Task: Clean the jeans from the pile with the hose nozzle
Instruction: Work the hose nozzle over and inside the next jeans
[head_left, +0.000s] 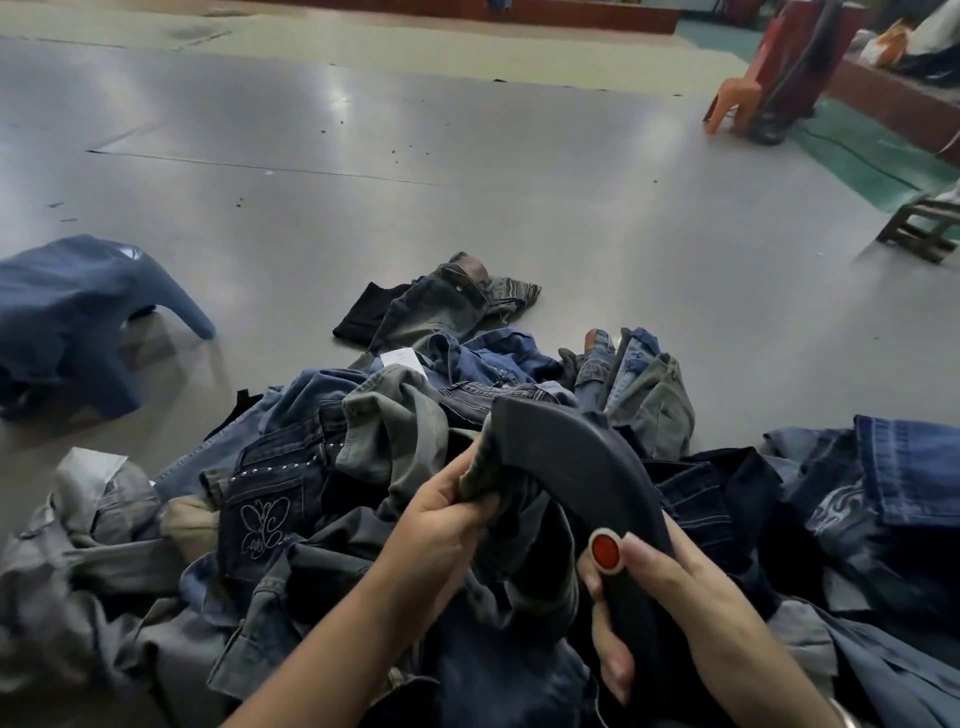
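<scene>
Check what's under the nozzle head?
The hose nozzle curves over grey denim that the left hand grips, with the jeans pile below. The nozzle's mouth is hidden. The right hand grips the handle.

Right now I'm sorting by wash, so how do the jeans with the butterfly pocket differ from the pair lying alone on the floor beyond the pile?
The butterfly-pocket jeans are dark blue, buried in the pile, with studs along the pocket edge. The lone pair is faded grey-blue, crumpled apart on the bare floor, showing a brown waist patch. Both are denim, and neither hand touches them.
</scene>
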